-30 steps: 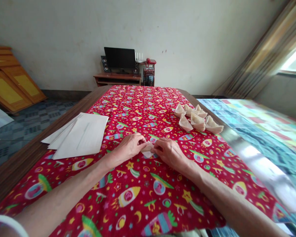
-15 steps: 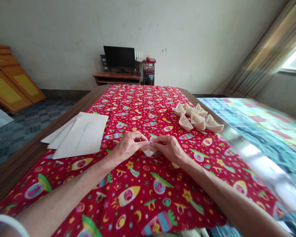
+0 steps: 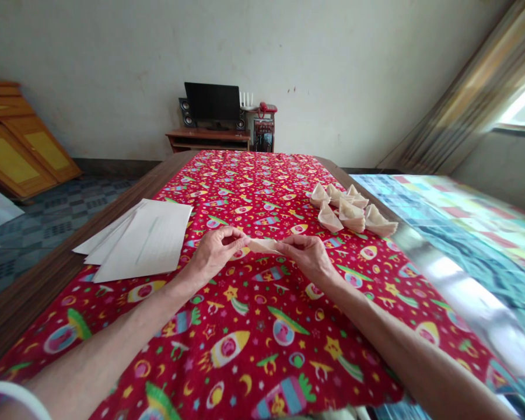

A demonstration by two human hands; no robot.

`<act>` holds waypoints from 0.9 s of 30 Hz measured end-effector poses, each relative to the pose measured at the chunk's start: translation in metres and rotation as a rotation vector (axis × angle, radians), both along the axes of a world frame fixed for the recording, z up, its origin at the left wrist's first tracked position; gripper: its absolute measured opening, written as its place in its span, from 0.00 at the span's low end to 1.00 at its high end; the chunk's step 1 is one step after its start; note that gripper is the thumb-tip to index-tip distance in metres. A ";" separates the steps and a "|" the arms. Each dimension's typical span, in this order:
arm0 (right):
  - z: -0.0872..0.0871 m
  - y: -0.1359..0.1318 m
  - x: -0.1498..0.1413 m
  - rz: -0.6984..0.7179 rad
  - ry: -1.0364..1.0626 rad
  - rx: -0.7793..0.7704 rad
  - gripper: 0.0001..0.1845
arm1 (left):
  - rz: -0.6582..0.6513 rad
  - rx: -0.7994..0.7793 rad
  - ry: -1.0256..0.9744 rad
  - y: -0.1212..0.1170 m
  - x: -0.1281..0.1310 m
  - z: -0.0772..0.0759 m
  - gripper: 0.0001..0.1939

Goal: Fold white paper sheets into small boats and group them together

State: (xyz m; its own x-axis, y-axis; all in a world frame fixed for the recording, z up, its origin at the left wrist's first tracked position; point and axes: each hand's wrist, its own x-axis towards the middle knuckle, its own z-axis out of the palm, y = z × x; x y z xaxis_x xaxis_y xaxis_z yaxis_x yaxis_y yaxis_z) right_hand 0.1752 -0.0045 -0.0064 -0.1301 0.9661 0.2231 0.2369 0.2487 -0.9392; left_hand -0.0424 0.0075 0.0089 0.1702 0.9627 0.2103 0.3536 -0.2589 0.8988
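A small folded paper boat (image 3: 263, 245) in pale paper is stretched between my two hands, just over the red cloth. My left hand (image 3: 216, 249) pinches its left end between thumb and forefinger. At the other end, my right hand (image 3: 308, 255) grips the paper the same way. Stacks of finished paper boats (image 3: 352, 214) sit to the right, beyond my right hand. Left of my left hand lie several flat sheets of paper (image 3: 146, 239), overlapping in a loose fan.
A red patterned cloth (image 3: 227, 344) covers the brown wooden table (image 3: 39, 268). Past its far end stand a monitor (image 3: 212, 104), speakers and a red telephone (image 3: 268, 108) on low furniture. A bed with a patchwork cover (image 3: 476, 216) is on the right, a wooden cabinet (image 3: 26, 143) on the left.
My hands have moved apart, drawing the paper from a small pointed shape into a long, narrow boat form. The stacked boats and flat sheets have stayed put.
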 end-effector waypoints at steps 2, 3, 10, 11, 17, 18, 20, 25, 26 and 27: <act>0.001 0.000 0.000 -0.011 -0.003 0.007 0.15 | -0.022 0.089 0.107 0.001 -0.003 -0.001 0.14; 0.001 0.000 0.001 -0.017 -0.009 0.012 0.16 | -0.036 0.133 0.156 0.001 -0.003 -0.001 0.13; -0.002 0.009 0.009 -0.160 -0.118 0.130 0.19 | -0.048 0.320 0.323 0.001 -0.007 -0.006 0.11; -0.002 0.011 0.011 -0.184 -0.148 0.144 0.18 | -0.033 0.330 0.337 0.002 -0.008 -0.007 0.10; -0.003 0.014 0.014 -0.229 -0.445 0.129 0.15 | -0.018 0.374 0.442 0.009 -0.013 -0.011 0.08; -0.003 0.014 0.013 -0.239 -0.519 0.137 0.14 | -0.017 0.373 0.480 0.010 -0.013 -0.013 0.07; -0.005 0.012 0.011 -0.259 -0.662 0.179 0.12 | 0.006 0.373 0.566 0.011 -0.012 -0.018 0.06; -0.015 0.011 0.009 -0.309 -0.849 0.333 0.10 | 0.062 0.472 0.694 0.011 -0.006 -0.026 0.04; -0.017 0.011 0.009 -0.324 -0.861 0.362 0.10 | 0.035 0.521 0.703 0.009 -0.004 -0.025 0.08; -0.019 0.011 0.009 -0.338 -0.869 0.389 0.10 | -0.010 0.574 0.718 0.007 -0.003 -0.023 0.15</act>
